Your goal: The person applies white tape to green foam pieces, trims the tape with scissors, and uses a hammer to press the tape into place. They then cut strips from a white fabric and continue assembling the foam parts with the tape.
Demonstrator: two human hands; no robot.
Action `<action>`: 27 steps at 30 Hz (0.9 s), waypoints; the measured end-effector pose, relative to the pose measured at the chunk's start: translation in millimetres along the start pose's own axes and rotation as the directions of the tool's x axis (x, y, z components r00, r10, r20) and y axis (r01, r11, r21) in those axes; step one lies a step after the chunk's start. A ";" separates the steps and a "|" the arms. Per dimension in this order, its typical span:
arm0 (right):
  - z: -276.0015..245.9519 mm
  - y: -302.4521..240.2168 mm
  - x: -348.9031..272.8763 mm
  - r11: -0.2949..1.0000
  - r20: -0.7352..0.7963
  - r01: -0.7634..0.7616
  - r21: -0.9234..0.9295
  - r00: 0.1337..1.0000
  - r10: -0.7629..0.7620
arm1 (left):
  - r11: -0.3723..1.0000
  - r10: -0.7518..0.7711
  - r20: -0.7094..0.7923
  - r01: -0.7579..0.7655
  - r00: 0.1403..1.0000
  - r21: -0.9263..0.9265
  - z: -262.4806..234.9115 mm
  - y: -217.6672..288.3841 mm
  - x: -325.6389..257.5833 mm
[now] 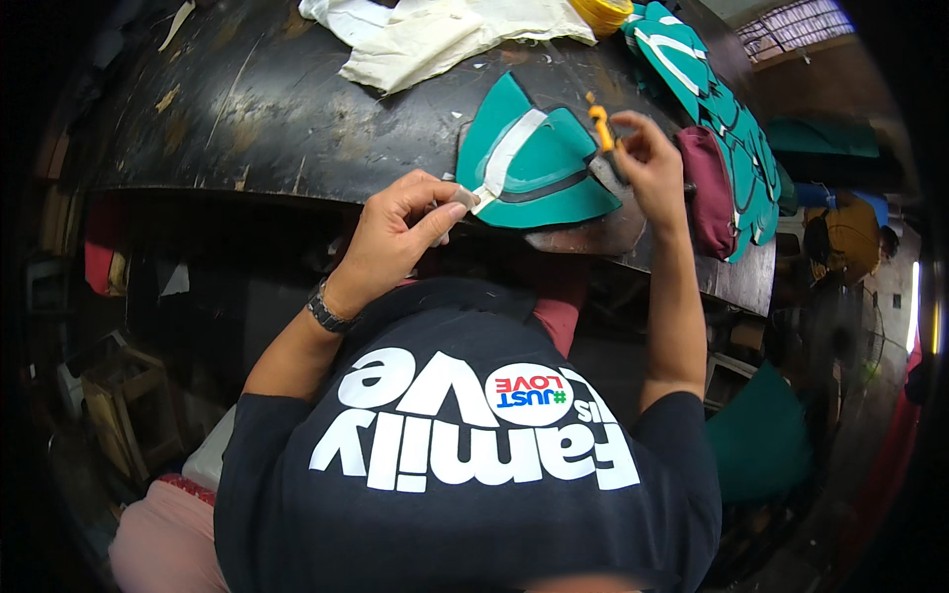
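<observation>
A teal-green panel (549, 153) with a dark edge lies at the table's near edge, crossed by a black strip. A white strip (518, 148) curves over the panel down to its lower left corner. There my left hand (405, 217) is closed in a pinch at the end of that strip, with a small pale piece showing between thumb and fingers. Right of the panel, my raised right hand (647, 163) is closed on a small orange tool (601, 128); its exact kind is blurred. The tool stands apart from the panel.
The black worktable (267, 119) is worn and scuffed. Cream cloth (435, 40) lies at the back, beside a yellow roll (601, 14). Green pieces with white strips (732, 128) are heaped on the right, next to a maroon piece (708, 193). A wooden frame (133, 400) stands lower left.
</observation>
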State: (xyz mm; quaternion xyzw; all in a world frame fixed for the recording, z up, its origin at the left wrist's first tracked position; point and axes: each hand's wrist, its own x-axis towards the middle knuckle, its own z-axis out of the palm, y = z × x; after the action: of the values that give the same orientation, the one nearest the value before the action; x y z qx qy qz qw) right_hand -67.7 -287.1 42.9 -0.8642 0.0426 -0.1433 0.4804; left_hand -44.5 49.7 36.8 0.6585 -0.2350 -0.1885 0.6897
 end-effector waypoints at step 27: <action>39.1 18.2 -51.4 0.993 -0.301 0.040 -0.110 0.951 -0.072 | 0.911 -0.010 0.202 -0.074 0.979 0.405 98.5 -36.8 131.8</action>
State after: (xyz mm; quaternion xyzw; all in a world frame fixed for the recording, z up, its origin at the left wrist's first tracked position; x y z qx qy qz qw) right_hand -104.4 -253.9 -2.5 -0.8563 0.0988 -0.2857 0.4188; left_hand 8.8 -108.4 12.3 0.7624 -0.3481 -0.1884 0.5119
